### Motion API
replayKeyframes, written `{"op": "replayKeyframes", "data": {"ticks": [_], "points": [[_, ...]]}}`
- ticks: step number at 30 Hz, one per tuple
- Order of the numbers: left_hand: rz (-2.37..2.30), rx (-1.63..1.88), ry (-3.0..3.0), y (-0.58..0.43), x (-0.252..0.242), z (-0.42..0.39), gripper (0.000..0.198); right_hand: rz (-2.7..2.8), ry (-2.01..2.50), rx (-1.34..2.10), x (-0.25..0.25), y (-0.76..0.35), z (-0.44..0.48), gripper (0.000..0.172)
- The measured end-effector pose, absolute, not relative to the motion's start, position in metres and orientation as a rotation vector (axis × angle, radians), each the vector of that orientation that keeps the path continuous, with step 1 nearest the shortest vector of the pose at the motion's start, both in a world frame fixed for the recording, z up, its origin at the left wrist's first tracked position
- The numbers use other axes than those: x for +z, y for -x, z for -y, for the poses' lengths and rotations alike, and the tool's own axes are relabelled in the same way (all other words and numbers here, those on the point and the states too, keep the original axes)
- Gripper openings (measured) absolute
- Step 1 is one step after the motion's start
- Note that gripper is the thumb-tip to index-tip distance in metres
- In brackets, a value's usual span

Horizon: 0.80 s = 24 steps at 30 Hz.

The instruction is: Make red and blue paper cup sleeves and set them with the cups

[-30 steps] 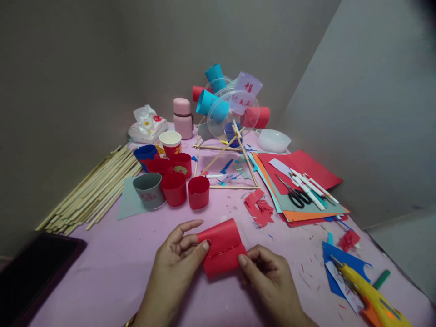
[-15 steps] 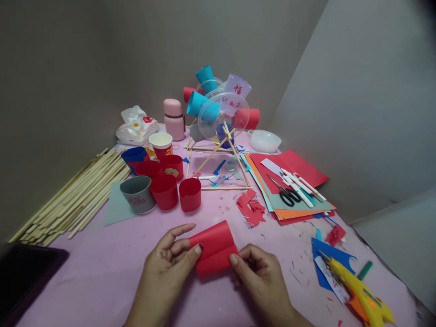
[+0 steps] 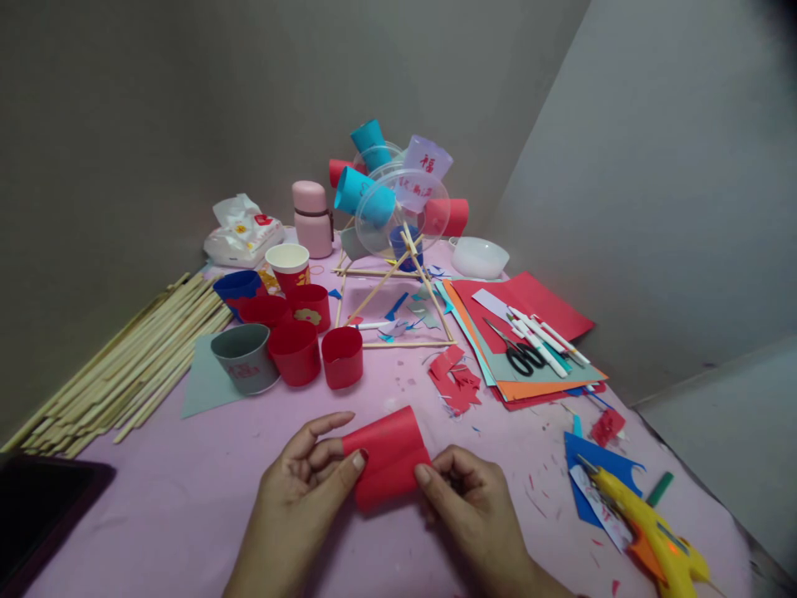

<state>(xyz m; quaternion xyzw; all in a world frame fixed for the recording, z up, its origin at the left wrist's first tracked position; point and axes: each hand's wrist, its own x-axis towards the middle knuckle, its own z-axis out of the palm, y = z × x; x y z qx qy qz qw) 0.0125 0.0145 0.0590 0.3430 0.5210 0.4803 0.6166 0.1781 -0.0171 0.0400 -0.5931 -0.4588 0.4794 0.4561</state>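
Observation:
A red paper sleeve [image 3: 391, 461], curved like a cup wall with an overlapping seam, is held above the near part of the table. My left hand [image 3: 305, 490] grips its left end, thumb on the front and fingers behind or inside. My right hand [image 3: 470, 498] pinches the right edge near the seam, thumb on the outside; its other fingers are partly hidden. Just beyond stand a small red cup [image 3: 342, 357], a larger red cup [image 3: 295, 353] and a grey paper-wrapped cup [image 3: 244, 359] with red writing.
A wheel of coloured cups [image 3: 398, 187] on a stick frame stands at the back. Wooden sticks [image 3: 124, 365] and a dark tablet-like slab [image 3: 50, 515] lie left. Paper sheets [image 3: 541, 299], scissors [image 3: 523, 357], white markers [image 3: 541, 345] and a yellow glue gun [image 3: 647, 523] lie right.
Both hands keep hold of the red paper sleeve. Its seam looks flatter, with the overlap less visible. The whole scene has shifted slightly left in view.

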Motion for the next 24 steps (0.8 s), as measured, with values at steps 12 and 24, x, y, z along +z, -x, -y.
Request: {"op": "replayKeyframes", "data": {"ticks": [12, 24], "points": [[-1.187, 1.104, -0.802, -0.0135, 0.0615, -0.0127, 0.051, 1.138, 1.474, 1.183, 0.0399, -0.1786, 0.0175, 0.036], [-1.17, 1.082, -0.84, -0.0112, 0.0585, -0.0128, 0.054, 1.113, 1.458, 1.176, 0.0393, -0.1797, 0.0161, 0.034]]}}
